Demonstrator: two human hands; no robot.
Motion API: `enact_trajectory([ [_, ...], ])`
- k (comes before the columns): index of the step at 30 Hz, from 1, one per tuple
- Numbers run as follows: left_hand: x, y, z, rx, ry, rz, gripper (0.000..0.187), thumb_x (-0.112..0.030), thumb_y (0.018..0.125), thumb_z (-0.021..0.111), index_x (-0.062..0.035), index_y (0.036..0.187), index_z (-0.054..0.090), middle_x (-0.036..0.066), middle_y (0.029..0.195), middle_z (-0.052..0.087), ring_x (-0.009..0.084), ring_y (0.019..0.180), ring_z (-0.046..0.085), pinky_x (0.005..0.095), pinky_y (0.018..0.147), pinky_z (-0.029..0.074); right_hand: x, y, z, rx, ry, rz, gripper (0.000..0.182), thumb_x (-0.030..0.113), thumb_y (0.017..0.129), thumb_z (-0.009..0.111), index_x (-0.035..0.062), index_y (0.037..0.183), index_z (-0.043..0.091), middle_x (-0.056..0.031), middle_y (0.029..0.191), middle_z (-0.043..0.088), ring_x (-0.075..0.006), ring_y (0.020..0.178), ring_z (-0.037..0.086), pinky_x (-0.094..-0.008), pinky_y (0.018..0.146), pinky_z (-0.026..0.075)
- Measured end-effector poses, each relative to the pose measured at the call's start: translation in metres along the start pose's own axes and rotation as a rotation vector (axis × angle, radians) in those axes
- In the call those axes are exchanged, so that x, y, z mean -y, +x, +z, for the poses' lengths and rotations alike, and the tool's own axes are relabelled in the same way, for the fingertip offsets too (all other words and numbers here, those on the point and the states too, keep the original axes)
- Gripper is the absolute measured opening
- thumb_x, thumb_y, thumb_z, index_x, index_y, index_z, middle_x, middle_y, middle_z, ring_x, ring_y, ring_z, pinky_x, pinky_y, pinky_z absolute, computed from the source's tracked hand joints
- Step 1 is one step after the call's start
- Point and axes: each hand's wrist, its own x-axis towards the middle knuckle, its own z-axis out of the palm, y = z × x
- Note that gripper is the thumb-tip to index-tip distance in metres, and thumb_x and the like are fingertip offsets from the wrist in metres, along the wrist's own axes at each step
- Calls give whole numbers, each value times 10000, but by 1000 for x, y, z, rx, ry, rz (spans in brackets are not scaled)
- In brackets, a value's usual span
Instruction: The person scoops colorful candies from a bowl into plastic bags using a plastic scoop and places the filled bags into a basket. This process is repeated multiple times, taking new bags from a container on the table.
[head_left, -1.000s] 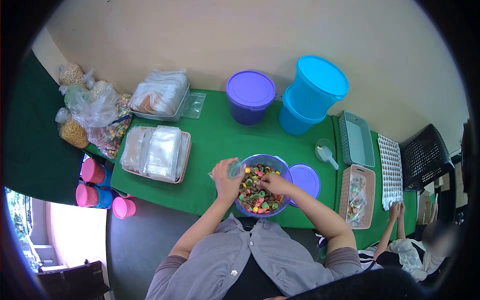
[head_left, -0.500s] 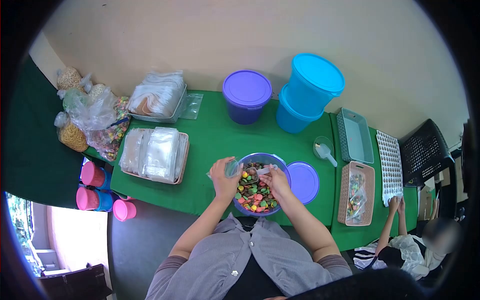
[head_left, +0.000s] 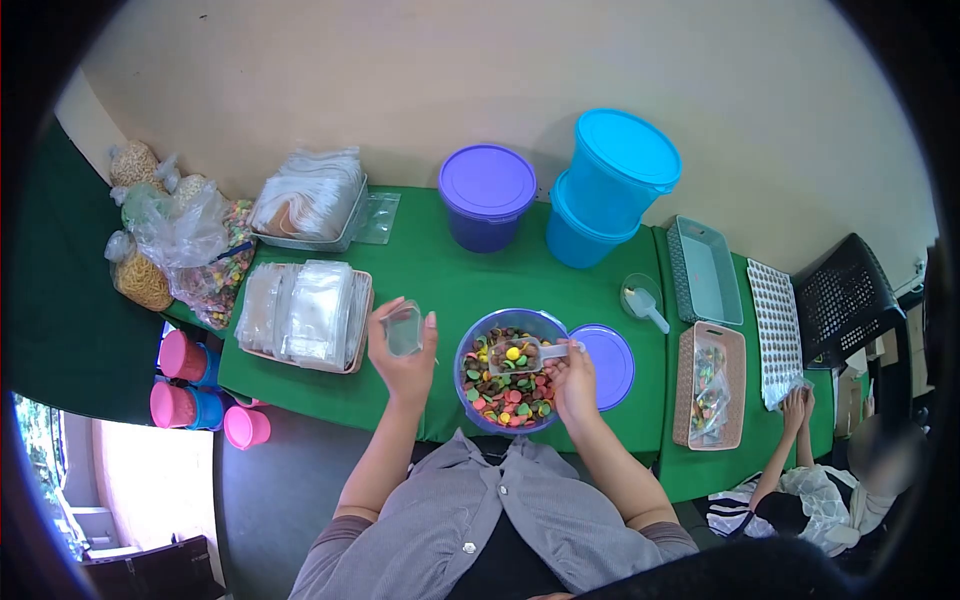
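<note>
My left hand (head_left: 402,362) is raised left of the purple tub (head_left: 463,395), its thumb and fingers around a small clear plastic cup (head_left: 403,330). In my right hand (head_left: 574,382) is the handle of a clear plastic scoop (head_left: 530,356). The scoop is held over the tub and carries several colourful candies. Beneath it, the tub is well filled with candies (head_left: 510,400) in brown, green, yellow, orange and pink. Partly behind my right hand, a round purple lid (head_left: 608,368) lies flat beside the tub.
Baskets of clear bags (head_left: 318,318) stand at left, near bulging snack bags (head_left: 190,240). Lidded purple (head_left: 488,195) and blue tubs (head_left: 610,185) line the back. A second scoop (head_left: 648,308) rests in a cup. At right, a pink basket (head_left: 710,430) holds packs; another person's hands (head_left: 796,408) work there.
My left hand has moved left, away from the tub, with the clear cup. My right hand has shifted slightly right and down, and the loaded scoop now shows more clearly above the candies.
</note>
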Motion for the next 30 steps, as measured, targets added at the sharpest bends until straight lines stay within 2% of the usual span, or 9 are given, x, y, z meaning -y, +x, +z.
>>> enact_trajectory([
  [4, -27, 7, -5, 202, 45, 21, 463, -192, 718, 810, -54, 1095, 580, 86, 979, 624, 243, 915, 606, 372, 863, 454, 36, -18, 4, -23, 117, -139, 261, 271, 1021, 459, 23, 1064, 525, -63, 824, 596, -115, 686, 545, -255, 644, 461],
  [6, -34, 12, -2, 716, 358, 94, 526, -264, 672, 814, -71, 1100, 578, 96, 997, 633, 268, 932, 615, 397, 859, 457, 57, -25, 10, -42, 129, -202, 259, 272, 1018, 465, 22, 1052, 527, -70, 814, 599, -113, 668, 535, -249, 614, 443],
  [9, -19, -3, 13, 873, 393, 189, 557, -318, 641, 807, -83, 1092, 580, 105, 1014, 639, 294, 958, 612, 419, 851, 453, 84, -41, 22, -17, 76, -376, 230, 242, 1011, 476, 21, 1048, 529, -34, 766, 546, -92, 629, 489, -233, 566, 402],
  [12, -18, -22, 27, 923, 329, 242, 581, -334, 620, 835, -90, 1078, 574, 113, 1000, 636, 327, 948, 614, 417, 841, 472, 89, -46, 26, -26, 15, -422, 230, 250, 1018, 463, 26, 1053, 503, -52, 765, 561, -93, 605, 492, -241, 556, 410],
  [13, -22, -26, 32, 955, 327, 179, 598, -333, 603, 842, -83, 1073, 569, 110, 1024, 632, 318, 980, 606, 413, 862, 456, 88, -47, 26, -32, 16, -425, 230, 250, 1018, 463, 26, 1053, 503, -52, 765, 561, -93, 605, 492, -241, 556, 410],
  [21, -18, -43, 47, 946, 381, 290, 633, -295, 551, 851, -66, 1064, 559, 100, 982, 627, 292, 953, 601, 405, 822, 436, 80, -46, 34, 74, -512, -547, 168, 183, 1030, 436, 22, 1025, 484, -69, 820, 614, -54, 593, 508, -210, 540, 435],
  [26, -14, -46, 54, 928, 371, 238, 624, -289, 541, 854, -74, 1047, 559, 84, 958, 626, 283, 931, 605, 407, 823, 430, 80, -41, 40, 99, -561, -504, 152, 163, 1024, 447, 19, 1021, 495, -61, 825, 611, -52, 614, 523, -208, 563, 454],
  [28, -14, -46, 54, 946, 379, 195, 691, -315, 533, 869, -85, 1105, 556, 83, 1007, 625, 281, 985, 588, 407, 849, 416, 80, -39, 40, 102, -562, -500, 146, 156, 1021, 451, 18, 1021, 500, -62, 830, 612, -54, 623, 530, -210, 568, 460],
  [30, -16, -43, 54, 931, 359, 191, 682, -309, 537, 866, -88, 1103, 556, 78, 988, 622, 280, 978, 588, 404, 846, 418, 86, -40, 39, 84, -471, -598, 140, 143, 1018, 454, 13, 1021, 505, -76, 842, 620, -66, 633, 550, -225, 561, 468],
])
